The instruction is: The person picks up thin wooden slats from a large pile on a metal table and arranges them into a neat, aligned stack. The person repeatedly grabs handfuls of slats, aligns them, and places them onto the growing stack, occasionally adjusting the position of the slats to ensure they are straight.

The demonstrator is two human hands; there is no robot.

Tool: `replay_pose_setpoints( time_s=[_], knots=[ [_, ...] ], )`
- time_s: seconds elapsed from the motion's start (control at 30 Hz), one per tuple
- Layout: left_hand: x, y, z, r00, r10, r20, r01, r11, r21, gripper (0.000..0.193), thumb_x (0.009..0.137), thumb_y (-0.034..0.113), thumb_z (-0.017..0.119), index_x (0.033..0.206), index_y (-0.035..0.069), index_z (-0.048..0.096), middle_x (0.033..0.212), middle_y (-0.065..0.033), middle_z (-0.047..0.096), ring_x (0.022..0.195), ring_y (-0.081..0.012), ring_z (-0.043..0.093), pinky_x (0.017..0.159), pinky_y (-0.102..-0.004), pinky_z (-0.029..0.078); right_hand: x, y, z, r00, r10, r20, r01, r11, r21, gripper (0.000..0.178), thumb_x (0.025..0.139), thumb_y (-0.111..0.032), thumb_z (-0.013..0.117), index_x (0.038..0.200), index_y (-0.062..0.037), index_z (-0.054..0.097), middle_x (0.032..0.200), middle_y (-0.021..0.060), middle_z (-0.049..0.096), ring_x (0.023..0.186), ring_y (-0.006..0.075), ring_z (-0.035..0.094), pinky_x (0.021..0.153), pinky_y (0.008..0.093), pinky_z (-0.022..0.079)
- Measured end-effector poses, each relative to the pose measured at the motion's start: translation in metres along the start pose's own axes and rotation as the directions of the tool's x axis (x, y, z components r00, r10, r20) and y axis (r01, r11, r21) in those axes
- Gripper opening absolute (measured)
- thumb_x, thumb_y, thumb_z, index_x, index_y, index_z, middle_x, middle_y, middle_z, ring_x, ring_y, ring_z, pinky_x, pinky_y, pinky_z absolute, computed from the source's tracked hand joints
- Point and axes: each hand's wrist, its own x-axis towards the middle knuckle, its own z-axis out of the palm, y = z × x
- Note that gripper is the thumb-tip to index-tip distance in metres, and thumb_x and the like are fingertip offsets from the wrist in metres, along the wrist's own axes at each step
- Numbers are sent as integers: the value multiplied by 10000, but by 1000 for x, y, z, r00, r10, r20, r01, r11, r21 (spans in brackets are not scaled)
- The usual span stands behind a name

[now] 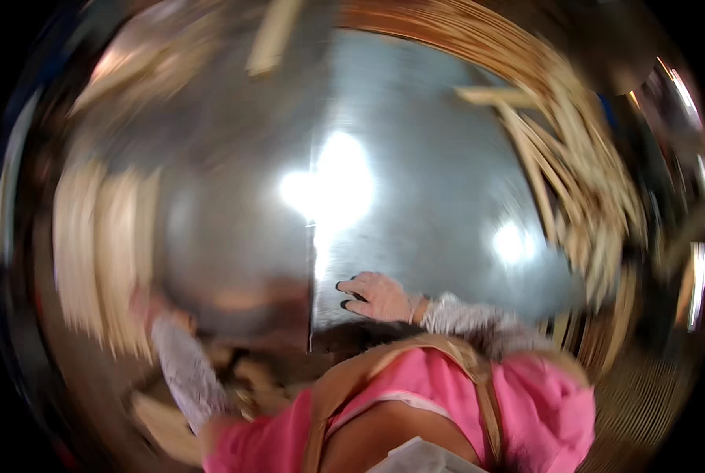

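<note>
My right hand (382,296), in a pale pink covering with dark tips on two fingers, rests at the near edge of the shiny metal tabletop (423,158). Its fingers are spread and nothing is in them. On the left, my left hand (157,306) is at the near right side of a stack of pale wooden strips (100,244). Motion smears its fingers, so whether it grips a strip is unclear. Light patterned sleeves cover both forearms.
A loose heap of wooden strips (581,173) runs along the right side of the tabletop. Reddish-brown strips (439,27) curve across the far edge. One strip (274,35) lies at the far middle, and blurred strips (147,67) lie far left. More wood pieces (167,426) are at lower left.
</note>
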Motion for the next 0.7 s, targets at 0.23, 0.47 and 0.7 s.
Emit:
replay_pose_setpoints(
  time_s=[0.23,0.47,0.7],
  knots=[
    [14,39,-16,975,-168,148,96,911,402,855,1042,344,646,1761,213,203,1598,-123,575,1387,-271,612,1160,-524,455,-117,58,-65,943,287,-169,-315,932,-176,448,949,-398,670,1277,-93,677,1116,220,735,1087,440,684,953,543,552],
    [-143,253,-22,847,531,-13,-365,564,-741,787,909,31,790,1608,8,428,1558,-165,562,1423,-274,548,1237,-390,414,-254,256,-210,416,494,-764,-826,557,-89,692,919,-389,707,1506,-62,546,1390,247,663,1271,445,630,1087,504,521],
    [-456,515,-117,544,803,245,315,76,-946,525,1075,230,702,1513,-11,544,1320,-126,653,1221,-217,624,1088,-350,500,-329,340,-317,359,559,-747,-883,463,-78,526,881,-232,738,1384,-119,629,1151,174,742,1102,407,708,932,520,571]
  ],
)
